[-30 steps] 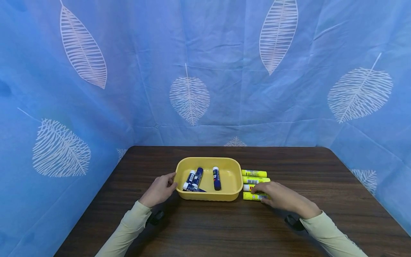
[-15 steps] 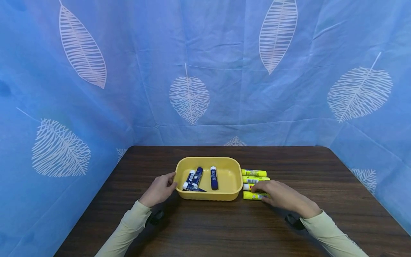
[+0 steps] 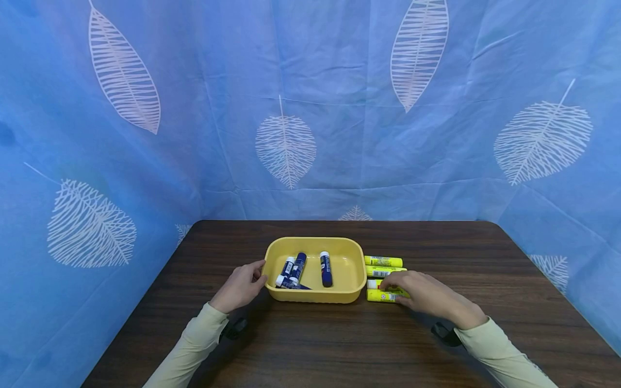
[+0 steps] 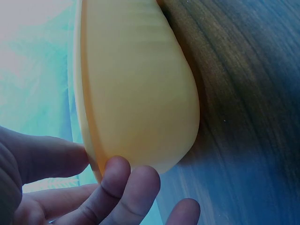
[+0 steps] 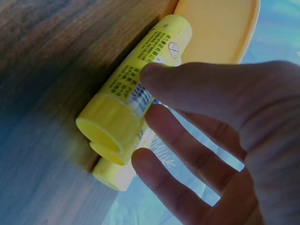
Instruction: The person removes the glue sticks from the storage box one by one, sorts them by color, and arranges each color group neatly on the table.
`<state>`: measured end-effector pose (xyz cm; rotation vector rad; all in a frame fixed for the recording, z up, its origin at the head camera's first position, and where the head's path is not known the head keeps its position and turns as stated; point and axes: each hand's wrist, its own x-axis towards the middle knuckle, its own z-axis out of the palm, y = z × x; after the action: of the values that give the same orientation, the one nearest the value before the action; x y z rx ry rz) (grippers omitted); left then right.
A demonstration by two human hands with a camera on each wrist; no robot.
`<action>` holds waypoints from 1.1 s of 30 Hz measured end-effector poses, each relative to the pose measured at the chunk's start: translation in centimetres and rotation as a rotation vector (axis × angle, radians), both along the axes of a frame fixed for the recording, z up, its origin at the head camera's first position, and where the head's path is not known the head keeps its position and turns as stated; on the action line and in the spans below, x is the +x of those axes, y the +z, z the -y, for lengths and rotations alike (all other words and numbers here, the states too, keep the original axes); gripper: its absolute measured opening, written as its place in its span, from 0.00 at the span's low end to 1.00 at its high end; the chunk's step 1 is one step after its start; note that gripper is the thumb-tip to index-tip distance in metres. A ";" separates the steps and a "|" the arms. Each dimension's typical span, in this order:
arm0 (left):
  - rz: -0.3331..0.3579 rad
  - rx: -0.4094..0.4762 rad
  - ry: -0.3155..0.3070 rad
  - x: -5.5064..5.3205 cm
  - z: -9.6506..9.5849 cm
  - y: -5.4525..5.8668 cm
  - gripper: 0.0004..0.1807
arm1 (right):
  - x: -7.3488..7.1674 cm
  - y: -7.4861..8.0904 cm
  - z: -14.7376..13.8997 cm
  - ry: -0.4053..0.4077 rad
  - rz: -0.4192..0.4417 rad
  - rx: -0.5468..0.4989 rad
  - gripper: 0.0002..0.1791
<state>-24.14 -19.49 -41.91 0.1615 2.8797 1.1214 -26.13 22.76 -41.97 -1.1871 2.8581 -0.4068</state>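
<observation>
A yellow plastic basin (image 3: 346, 295) stands on the table, with several dark blue glue sticks inside. One blue glue stick (image 3: 326, 270) lies apart from the group at the basin's left. My left hand (image 3: 241, 287) rests with loosely bent fingers against the basin's left end; the left wrist view shows thumb and fingertips at the rim and outer wall. Several yellow glue sticks lie in a row beside the basin's right end. My right hand (image 3: 427, 293) pinches the nearest yellow glue stick (image 5: 119, 96), thumb on its label and fingers behind it.
The dark wood table (image 3: 310, 345) reaches back to a blue curtain (image 3: 335, 145) with white leaf prints. The farthest yellow glue stick (image 3: 383, 261) lies close to the basin's right wall.
The lone blue glue stick in the basin rolled slightly left, then back right. Both hands stay nearly in place, the right one shifting only slightly at the nearest yellow glue stick.
</observation>
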 end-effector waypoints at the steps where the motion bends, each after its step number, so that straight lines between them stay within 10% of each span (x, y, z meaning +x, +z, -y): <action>1: 0.001 0.000 0.001 0.0 0.0 0.0 0.28 | 0.0 0.0 0.0 -0.007 0.005 0.002 0.18; 33: 0.020 0.015 0.005 -0.1 0.1 0.1 0.28 | 0.4 1.8 0.4 -0.041 -0.024 -0.046 0.16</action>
<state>-24.25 -19.60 -41.79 0.1431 2.8565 1.1389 -25.76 22.31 -40.17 -1.1496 2.9135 -0.4648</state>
